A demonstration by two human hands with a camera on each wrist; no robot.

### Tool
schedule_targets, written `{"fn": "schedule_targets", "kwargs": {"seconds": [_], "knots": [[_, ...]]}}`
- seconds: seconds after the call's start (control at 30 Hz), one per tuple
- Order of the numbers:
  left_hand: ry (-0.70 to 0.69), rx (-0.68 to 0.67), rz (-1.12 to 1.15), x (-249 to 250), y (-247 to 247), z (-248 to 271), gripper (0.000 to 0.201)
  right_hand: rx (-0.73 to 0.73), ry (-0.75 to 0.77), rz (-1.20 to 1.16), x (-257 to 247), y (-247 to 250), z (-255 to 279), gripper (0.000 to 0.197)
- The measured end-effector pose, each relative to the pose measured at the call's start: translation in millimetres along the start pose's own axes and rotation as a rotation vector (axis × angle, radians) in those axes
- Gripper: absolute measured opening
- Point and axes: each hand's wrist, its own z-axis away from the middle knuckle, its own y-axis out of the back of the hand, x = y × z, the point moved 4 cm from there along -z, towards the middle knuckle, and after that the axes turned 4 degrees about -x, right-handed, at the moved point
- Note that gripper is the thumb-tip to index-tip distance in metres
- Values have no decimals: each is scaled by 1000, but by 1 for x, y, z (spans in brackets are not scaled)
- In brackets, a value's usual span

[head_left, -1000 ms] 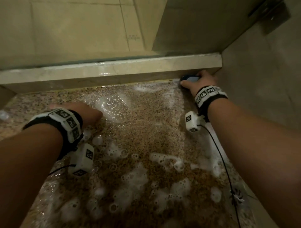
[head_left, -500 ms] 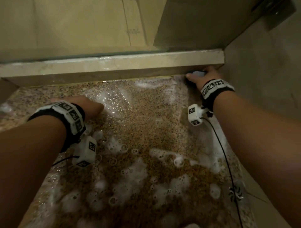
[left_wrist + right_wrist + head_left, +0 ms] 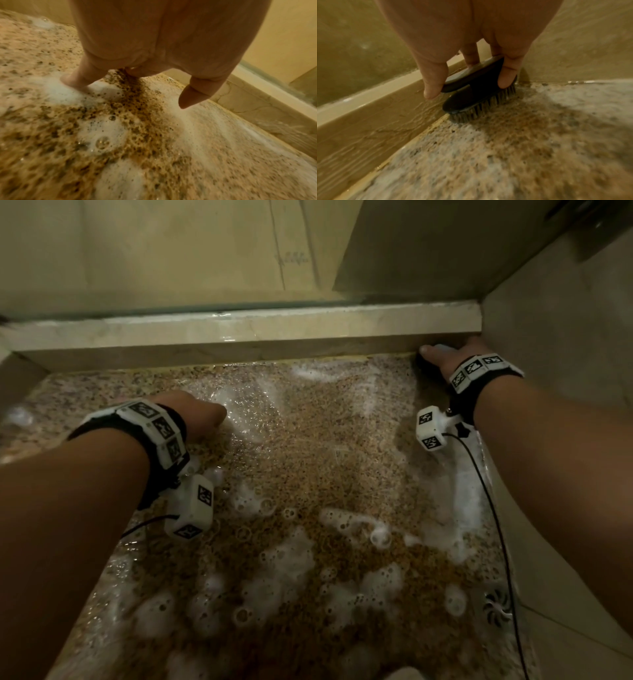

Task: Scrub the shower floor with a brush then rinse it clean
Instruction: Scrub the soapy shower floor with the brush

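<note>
Right hand grips the brush, bristles down in the far right corner of the soapy shower floor; left hand leans there on spread fingers. Scrubbing step; next stroke needs pressure along the curb.

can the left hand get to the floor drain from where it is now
Probably yes. The left hand rests fingers-down on the soapy shower floor, holding nothing, and only foam lies between it and the floor drain. It must cross under the right arm's cable.
</note>
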Motion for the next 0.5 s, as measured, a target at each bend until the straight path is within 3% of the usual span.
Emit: {"fn": "schedule_targets", "kwargs": {"seconds": [0.27, 0.37, 0.5], "knots": [[1, -2, 1, 3, -1, -2, 62, -111, -42, 426, 17, 12, 6, 105], [6, 31, -52, 2, 0, -1, 66, -137, -56, 433, 25, 10, 5, 109], [16, 43, -105, -3, -2, -4, 75, -111, -46, 231, 25, 1, -1, 118]]}}
